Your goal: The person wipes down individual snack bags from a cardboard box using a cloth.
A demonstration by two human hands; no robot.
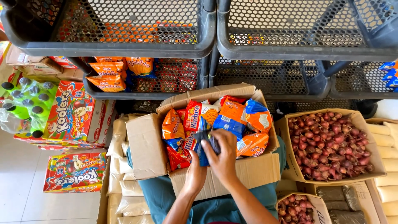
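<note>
Brown corrugated cardboard forms the open box (232, 174) that is propped on the person's lap, its flaps folded outward so the contents can be reached from above. It is packed with snack packets (242, 120) in orange, blue and red, stood loosely on end and leaning against one another.

A dark blue packet (208, 143) is held just above the near edge of the box, among the other packets. It is grasped by the right hand (224, 155), whose fingers are curled over its top. The left hand (195, 172) is placed just below and beside it, at the packet's lower end; whether it is clenched on the packet or only steadying it cannot be told, as its fingers are hidden.

Grey mesh shelves (124, 47) are stacked directly ahead, and orange packets (107, 74) of a similar kind are already laid in the lower left one. A carton of red shallots (329, 143) sits just beside the box on the right, with a second one (296, 209) below it. Juice cartons (70, 110) and bottles in shrink-wrap (23, 103) are piled on the floor at the left.
</note>
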